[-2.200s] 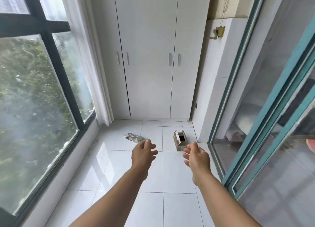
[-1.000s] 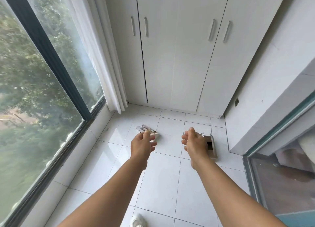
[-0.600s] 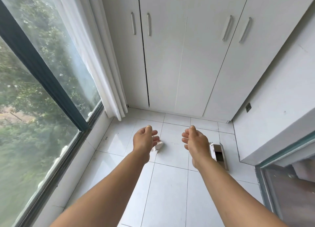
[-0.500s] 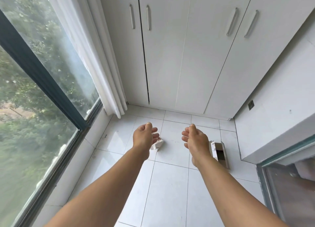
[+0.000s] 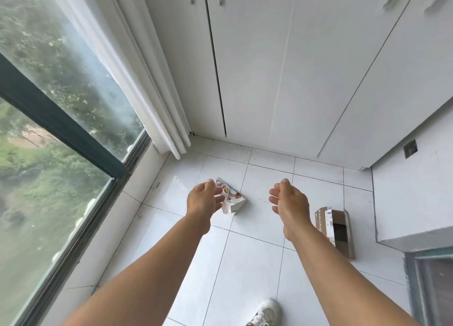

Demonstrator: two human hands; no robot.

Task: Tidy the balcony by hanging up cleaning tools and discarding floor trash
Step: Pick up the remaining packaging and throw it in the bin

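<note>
crumpled printed wrapper (image 5: 232, 200), white with colourful print, lies on the white tiled floor (image 5: 247, 264) towards the window edge. left hand (image 5: 203, 199) above it, fingers relaxed, empty. right hand (image 5: 289, 202) likewise. open cardboard box (image 5: 334, 227) towards the floor's right edge.

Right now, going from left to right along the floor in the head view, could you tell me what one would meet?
Window → white curtain → left hand → crumpled wrapper → right hand → open cardboard box → white ledge.
</note>
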